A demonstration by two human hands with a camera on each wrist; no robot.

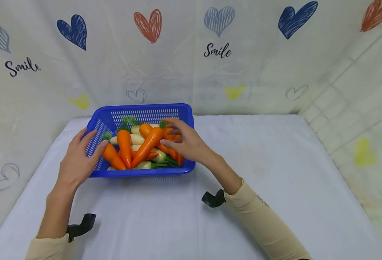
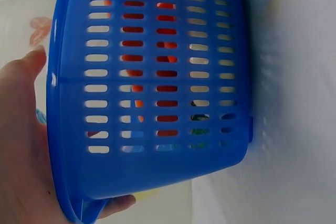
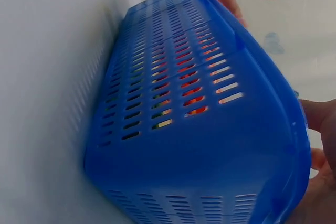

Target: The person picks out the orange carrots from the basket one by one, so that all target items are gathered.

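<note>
A blue plastic basket [image 1: 142,173] stands on the white-covered table, holding orange carrots [image 1: 148,144] and white radishes [image 1: 137,139] with green tops. At the basket's left rim is my left hand [image 1: 78,155]; its thumb reaches over the inside, and a fingertip [image 2: 118,205] shows beyond the basket's end in the left wrist view. My right hand [image 1: 189,142] is over the basket's right side, thumb and fingers spread apart near the carrots. Nothing is visibly held in it. The basket's wall hides part of both hands in the wrist views.
The white table cover [image 1: 259,173] extends to the right and in front of the basket. Behind it hangs a pale curtain [image 1: 184,72] printed with hearts and the word Smile. A black wrist mount [image 1: 213,198] sits on each forearm.
</note>
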